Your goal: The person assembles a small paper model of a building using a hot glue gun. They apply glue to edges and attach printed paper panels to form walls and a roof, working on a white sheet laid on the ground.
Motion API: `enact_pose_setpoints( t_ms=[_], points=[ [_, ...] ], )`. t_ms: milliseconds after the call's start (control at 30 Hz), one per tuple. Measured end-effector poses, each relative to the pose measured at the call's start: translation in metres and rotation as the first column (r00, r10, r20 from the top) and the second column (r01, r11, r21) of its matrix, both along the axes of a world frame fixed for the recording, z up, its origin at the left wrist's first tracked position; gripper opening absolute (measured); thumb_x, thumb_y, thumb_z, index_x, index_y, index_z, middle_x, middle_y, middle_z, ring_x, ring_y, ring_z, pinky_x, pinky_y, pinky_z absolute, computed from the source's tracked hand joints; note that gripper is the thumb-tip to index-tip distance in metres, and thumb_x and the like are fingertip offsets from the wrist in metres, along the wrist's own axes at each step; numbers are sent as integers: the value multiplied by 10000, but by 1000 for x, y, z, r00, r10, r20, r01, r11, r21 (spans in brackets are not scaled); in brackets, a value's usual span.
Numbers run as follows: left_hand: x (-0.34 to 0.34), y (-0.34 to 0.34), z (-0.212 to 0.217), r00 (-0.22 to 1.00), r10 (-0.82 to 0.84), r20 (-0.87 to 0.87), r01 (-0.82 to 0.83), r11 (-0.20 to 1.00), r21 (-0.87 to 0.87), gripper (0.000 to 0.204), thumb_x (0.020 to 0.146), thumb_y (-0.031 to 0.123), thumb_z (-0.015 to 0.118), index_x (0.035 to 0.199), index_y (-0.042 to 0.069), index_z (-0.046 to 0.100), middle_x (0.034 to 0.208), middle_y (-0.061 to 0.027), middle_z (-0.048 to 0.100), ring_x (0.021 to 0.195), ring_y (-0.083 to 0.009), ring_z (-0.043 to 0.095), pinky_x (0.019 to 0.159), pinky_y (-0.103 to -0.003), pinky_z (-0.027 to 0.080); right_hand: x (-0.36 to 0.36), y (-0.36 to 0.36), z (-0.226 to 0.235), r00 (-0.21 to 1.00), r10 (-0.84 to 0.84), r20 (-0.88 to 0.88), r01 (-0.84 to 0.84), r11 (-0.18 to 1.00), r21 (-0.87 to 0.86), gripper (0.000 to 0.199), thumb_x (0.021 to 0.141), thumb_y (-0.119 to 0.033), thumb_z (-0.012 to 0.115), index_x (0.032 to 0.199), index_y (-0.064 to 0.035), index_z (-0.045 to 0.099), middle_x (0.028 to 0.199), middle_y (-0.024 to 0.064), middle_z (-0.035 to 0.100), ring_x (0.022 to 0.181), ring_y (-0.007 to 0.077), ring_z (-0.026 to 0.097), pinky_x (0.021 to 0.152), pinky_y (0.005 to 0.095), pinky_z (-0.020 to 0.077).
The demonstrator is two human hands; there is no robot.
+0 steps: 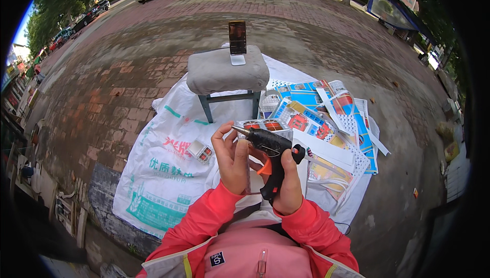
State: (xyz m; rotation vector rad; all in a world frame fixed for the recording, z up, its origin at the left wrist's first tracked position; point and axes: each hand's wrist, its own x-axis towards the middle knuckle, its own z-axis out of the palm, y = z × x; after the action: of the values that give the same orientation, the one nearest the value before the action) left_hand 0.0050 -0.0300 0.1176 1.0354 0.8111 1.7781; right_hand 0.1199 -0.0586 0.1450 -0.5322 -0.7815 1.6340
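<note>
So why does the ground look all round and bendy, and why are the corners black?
In the head view the fisheye lens bends the brick pavement toward the rim and leaves the corners black; daylight is soft with no hard shadows; the glue gun in the middle looks sharp.

A black glue gun [269, 148] with an orange trigger sits above pink-red sleeves [204, 216]. Left of the glue gun lies a white sack [158, 171] with green and red print; right, blue-and-red patterned card sheets [326, 119].
</note>
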Motion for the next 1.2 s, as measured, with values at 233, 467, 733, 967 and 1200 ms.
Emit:
enact_pose_setpoints(
  t_ms=[233,467,733,967,1200],
  points=[
    [-80,8,-50,879,438,-191,-431,899,77,354,1030,189,442,1342,55,340,1146,-133,547,1017,-148,521,902,-286,415,36,5,13,991,-70,111,63,996,65,813,930,-700,321,1460,-85,364,1393,206,502,1134,340,610,934,449,509],
    [-165,19,-186,576,503,-645,-701,709,-74,405,979,198,539,1305,23,373,1251,-203,429,1060,-272,501,918,-347,437,156,20,24,857,-509,80,508,861,32,729,954,-675,296,1422,-127,406,1175,224,641,419,110,538,385,231,467],
    [-63,136,-249,35,-311,-950,-414,860,-297,533,781,235,691,1250,75,493,1308,-214,435,1178,-411,451,991,-499,382,204,27,-2,884,-468,-8,464,879,-107,804,943,-706,240,1377,-66,459,1065,255,647,358,82,455,339,233,378],
    [270,236,-256,111,-11,-994,582,811,56,402,795,125,693,1188,77,630,1480,-244,283,1253,-450,370,1053,-516,339,277,44,2,719,-693,61,695,716,-58,890,923,-740,178,1314,-9,503,1107,295,629,347,113,466,321,251,380],
    [507,316,-353,-344,136,-929,768,610,-195,318,860,165,579,1153,192,699,1565,-188,209,1427,-432,199,1150,-502,231,321,72,-31,348,-881,321,936,306,-174,882,925,-736,184,1383,-9,385,1072,276,638,304,123,420,297,251,365]
  ],
)
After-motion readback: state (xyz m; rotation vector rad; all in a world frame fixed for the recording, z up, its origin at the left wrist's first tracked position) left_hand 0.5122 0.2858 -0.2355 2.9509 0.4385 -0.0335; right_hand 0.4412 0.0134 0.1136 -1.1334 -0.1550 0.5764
